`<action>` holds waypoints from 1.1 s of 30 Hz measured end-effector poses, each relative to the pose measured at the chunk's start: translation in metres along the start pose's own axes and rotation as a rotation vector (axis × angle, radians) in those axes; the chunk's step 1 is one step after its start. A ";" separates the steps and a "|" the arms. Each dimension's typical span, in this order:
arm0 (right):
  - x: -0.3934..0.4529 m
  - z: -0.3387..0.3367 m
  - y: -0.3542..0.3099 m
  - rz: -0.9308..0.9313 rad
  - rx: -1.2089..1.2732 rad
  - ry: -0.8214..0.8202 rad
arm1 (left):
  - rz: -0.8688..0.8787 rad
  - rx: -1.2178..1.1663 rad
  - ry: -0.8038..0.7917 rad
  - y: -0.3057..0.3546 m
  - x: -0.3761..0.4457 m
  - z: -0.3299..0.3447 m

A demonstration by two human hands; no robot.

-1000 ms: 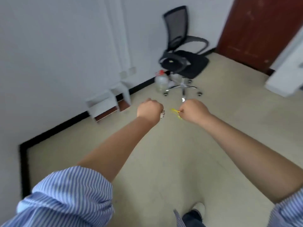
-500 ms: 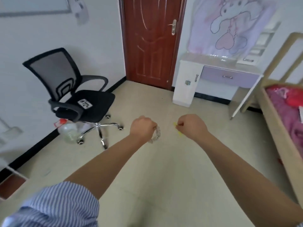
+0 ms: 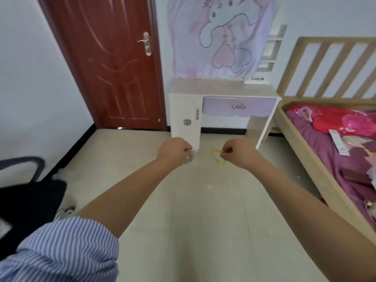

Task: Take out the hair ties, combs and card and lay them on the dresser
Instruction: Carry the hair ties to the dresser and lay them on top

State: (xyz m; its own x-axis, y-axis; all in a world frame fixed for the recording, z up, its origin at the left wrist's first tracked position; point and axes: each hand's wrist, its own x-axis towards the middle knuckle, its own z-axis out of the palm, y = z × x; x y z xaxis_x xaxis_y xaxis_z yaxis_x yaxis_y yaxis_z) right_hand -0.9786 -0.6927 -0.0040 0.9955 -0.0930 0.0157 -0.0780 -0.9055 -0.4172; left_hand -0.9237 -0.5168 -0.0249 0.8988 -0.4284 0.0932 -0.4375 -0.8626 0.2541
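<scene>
Thin yellow elastic hair tie (image 3: pixel 218 158), looped, long axis hanging downward, pinched in closed right hand (image 3: pixel 240 152); small pale glittery item (image 3: pixel 190 157), indistinct, gripped in fisted left hand (image 3: pixel 174 150); white dresser (image 3: pixel 221 92) ahead.

Soft, even daylight fills the room and casts only faint shadows on the floor (image 3: pixel 193 210). The wide lens bows the door (image 3: pixel 114 64) and bed frame (image 3: pixel 305 155) near the edges. The dresser (image 3: pixel 221 92) top shows pale glare, and the whole frame is slightly blurred.
</scene>
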 end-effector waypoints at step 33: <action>0.977 0.106 0.121 0.197 -0.138 -0.345 | -0.359 -0.129 -0.153 -0.323 0.892 0.114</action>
State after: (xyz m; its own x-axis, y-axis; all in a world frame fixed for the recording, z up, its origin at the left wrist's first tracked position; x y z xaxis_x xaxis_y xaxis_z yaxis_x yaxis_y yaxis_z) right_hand -0.0100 -0.8493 -0.1353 0.9185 -0.1470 -0.3671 -0.2517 -0.9334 -0.2560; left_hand 0.0163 -0.6504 -0.1333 0.9748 -0.1495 -0.1655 -0.0804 -0.9278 0.3642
